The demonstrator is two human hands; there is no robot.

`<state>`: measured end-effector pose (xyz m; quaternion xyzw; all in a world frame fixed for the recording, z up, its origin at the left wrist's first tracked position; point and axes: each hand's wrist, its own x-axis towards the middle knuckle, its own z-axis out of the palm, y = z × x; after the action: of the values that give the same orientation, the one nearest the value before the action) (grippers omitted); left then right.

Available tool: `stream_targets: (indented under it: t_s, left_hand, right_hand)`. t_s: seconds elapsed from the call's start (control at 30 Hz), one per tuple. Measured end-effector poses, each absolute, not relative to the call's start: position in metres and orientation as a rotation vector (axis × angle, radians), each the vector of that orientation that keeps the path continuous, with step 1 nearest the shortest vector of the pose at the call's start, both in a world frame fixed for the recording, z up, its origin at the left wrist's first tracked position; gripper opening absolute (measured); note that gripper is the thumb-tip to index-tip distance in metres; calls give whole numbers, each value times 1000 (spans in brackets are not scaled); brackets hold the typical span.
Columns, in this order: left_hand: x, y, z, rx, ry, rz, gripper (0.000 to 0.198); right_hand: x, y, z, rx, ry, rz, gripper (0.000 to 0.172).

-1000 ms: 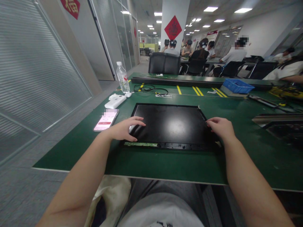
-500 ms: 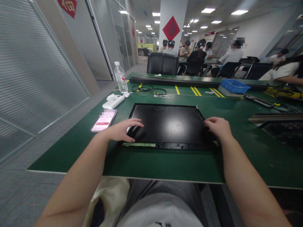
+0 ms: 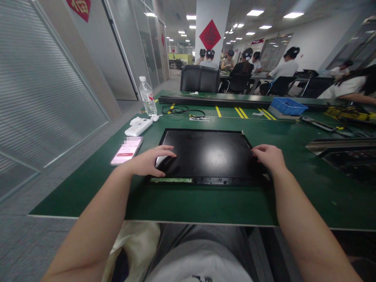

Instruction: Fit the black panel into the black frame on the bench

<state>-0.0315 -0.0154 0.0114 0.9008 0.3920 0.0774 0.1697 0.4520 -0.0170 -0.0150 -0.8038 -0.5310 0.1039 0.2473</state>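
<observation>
A black display panel (image 3: 205, 154) lies flat on the green table in front of me, its glossy face up with a bright reflection. A narrow green circuit board (image 3: 171, 180) runs along the left part of its near edge. My left hand (image 3: 151, 160) rests at the panel's left edge, fingers and thumb spread apart over the border. At the opposite side, my right hand (image 3: 269, 156) has thumb and fingers pinched on the panel's right edge; the exact contact is partly hidden by the fingers.
On the left are a phone (image 3: 127, 151), a white device (image 3: 138, 127) and a water bottle (image 3: 147, 97). Black cable (image 3: 183, 111) lies behind the panel. A blue bin (image 3: 288, 106) stands at the back right, near another dark panel (image 3: 348, 156). Several people sit farther back.
The whole view has shifted slightly, so things appear a little farther left. Both hands keep their places at the panel's sides, and the panel lies as before.
</observation>
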Motion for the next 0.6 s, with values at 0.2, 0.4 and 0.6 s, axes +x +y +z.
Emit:
stream_targets:
  t_s: [0.2,0.4,0.6]
  left_hand:
    - [-31,-15,12,2567,1129,186,66]
    - [-32,-15,12,2529,1124,196,65]
    - [-32,-15,10,2500,1126,207,64]
  right_hand:
    - [454,-16,-18,-2169,-1436,280,25]
    - [455,-15,-19,-2152,-1440,255,26]
    - [459,-13,-23,-2138,-1455,233,25]
